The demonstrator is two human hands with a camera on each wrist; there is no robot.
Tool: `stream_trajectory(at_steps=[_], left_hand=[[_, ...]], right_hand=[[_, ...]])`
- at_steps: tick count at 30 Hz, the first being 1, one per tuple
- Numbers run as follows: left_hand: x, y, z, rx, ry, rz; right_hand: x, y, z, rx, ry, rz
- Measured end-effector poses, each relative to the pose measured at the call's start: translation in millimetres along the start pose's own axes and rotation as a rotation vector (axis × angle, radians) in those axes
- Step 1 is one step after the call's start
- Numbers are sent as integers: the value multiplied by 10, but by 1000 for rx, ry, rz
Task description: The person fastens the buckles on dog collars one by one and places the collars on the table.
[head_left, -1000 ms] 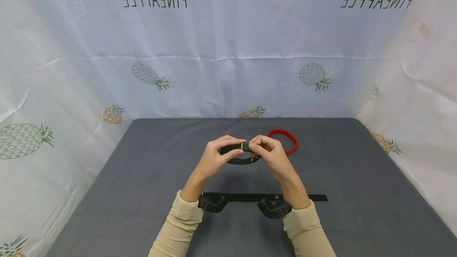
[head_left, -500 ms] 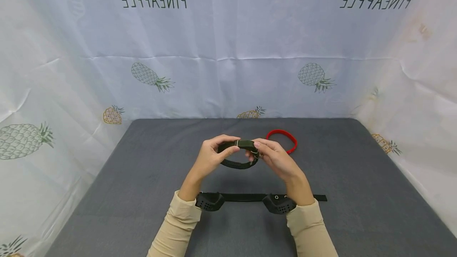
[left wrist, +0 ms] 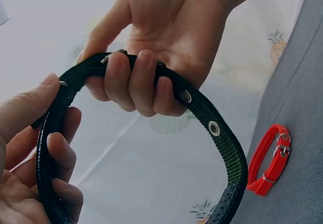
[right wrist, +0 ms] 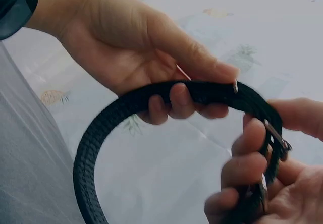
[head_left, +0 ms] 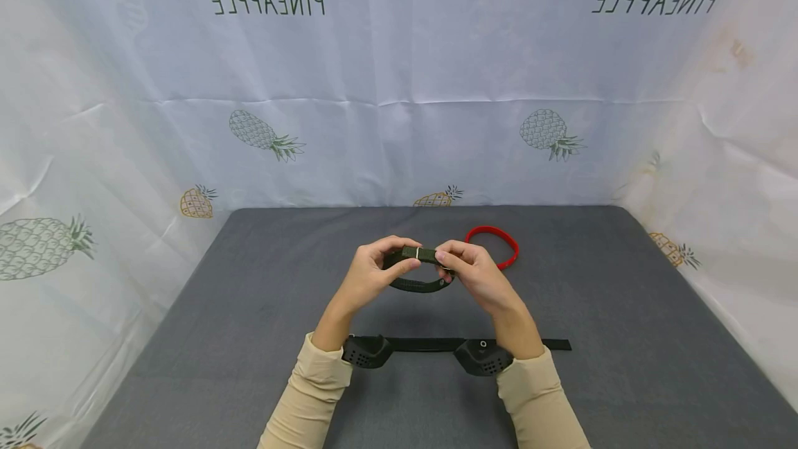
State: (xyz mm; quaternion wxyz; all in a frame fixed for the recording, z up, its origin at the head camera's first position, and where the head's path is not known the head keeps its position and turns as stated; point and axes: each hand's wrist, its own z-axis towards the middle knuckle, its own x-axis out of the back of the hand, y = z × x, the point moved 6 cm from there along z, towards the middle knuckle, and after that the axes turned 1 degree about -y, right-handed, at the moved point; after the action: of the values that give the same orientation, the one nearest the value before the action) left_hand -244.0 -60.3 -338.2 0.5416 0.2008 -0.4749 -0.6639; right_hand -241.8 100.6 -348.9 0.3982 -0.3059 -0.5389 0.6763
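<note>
A dark green collar (head_left: 419, 286), closed into a loop, is held up above the table between both hands. My left hand (head_left: 366, 274) grips its left side, the thumb on the strap beside a metal keeper loop (head_left: 417, 253). With thumb and fingers, my right hand (head_left: 476, 276) pinches the strap to the right of that keeper. In the right wrist view the metal buckle (right wrist: 275, 133) lies at the right fingers, partly covered. Metal eyelets (left wrist: 214, 128) show along the band in the left wrist view.
Behind my right hand lies a red collar (head_left: 512, 244), buckled into a loop. A black strap (head_left: 430, 345) lies straight across the grey table (head_left: 249, 310) beneath my wrists, partly hidden by the wrist cameras. Pineapple-print curtains (head_left: 399, 54) surround the table.
The collar tilted and shifted slightly left, then came back a little right. My right fingers moved off the strap by the keeper toward the buckle, then returned closer to the keeper.
</note>
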Motion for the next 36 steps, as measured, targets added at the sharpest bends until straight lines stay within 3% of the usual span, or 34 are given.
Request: stream_trajectory(at_steps=[8,15,23,36], left_hand=[[4,2,-8,16,-12,30],[65,8,-5,-15,36,29],[140,4,-18,3,82,23],[180,-49,-12,20,106,-15]], right_hand=[[6,13,3,-22,12,1],[39,51,-10,-75,-36,-8],[103,161,2,-115,-55,12],[120,219,38,-51,-92,76]])
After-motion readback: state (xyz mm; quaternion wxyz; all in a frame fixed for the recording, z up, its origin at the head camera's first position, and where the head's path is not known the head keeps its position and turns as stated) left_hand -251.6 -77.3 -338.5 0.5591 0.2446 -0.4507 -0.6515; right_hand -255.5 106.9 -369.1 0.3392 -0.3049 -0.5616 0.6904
